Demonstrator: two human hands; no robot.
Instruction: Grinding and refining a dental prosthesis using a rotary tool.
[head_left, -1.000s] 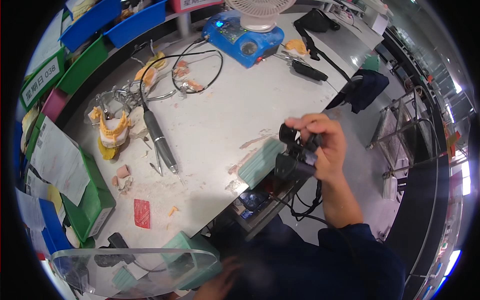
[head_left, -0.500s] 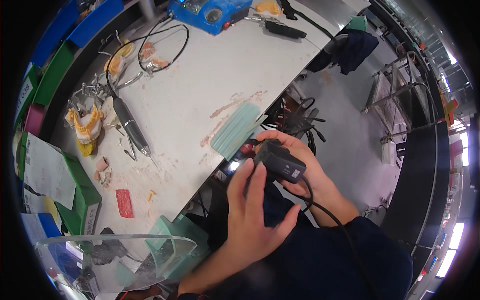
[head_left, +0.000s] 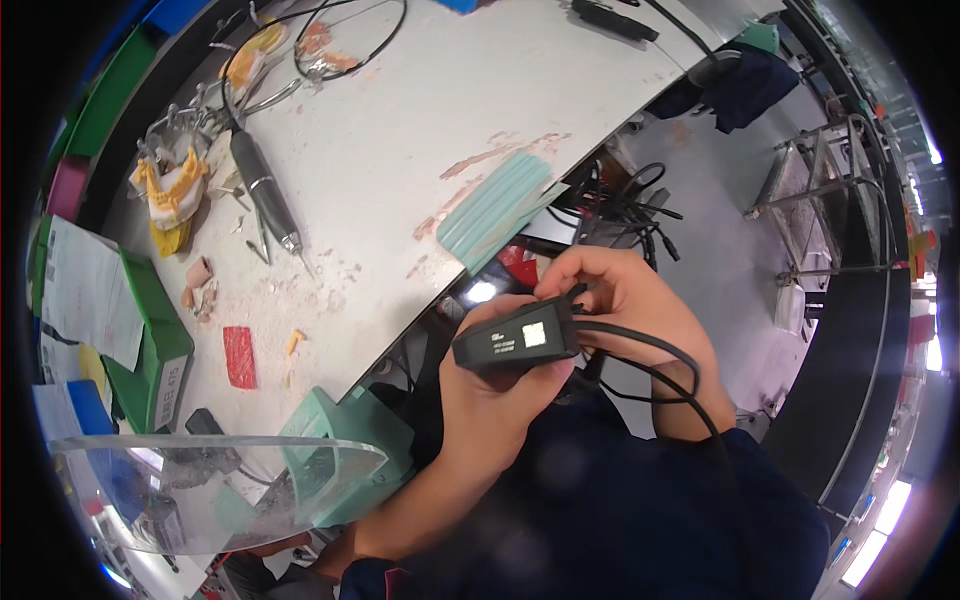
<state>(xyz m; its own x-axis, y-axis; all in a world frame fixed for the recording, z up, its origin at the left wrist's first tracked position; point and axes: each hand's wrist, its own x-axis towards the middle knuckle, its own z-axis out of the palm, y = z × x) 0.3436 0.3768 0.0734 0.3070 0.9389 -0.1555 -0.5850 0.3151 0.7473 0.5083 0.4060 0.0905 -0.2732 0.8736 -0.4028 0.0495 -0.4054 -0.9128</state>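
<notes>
A small black box-shaped electronic device (head_left: 490, 348) with black cables (head_left: 640, 335) at its right end sits in my left hand (head_left: 480, 410). The left fingers go behind the device and the thumb presses its lower edge. My right hand (head_left: 645, 300) curls around the cables where they meet the device, and the cables cross its palm. Its thumb and part of the fingertips are hidden. Both hands are in front of the bench edge, over my dark clothing. Just beyond them, a ridged pale green pad (head_left: 495, 210) overhangs the bench edge.
On the white bench (head_left: 370, 200) lie a black rotary handpiece (head_left: 262, 185), a dental model with yellow wax (head_left: 175, 190) and a red wax sheet (head_left: 239, 357). A clear shield (head_left: 220, 490) stands at lower left beside a green box (head_left: 370, 450). Loose cables (head_left: 625, 205) and a metal cart (head_left: 815, 200) are at right.
My left hand has gone from fingers extended beside the device to gripping it. The device has turned and shifted left, and my right hand has moved to its cable end. The view has shifted.
</notes>
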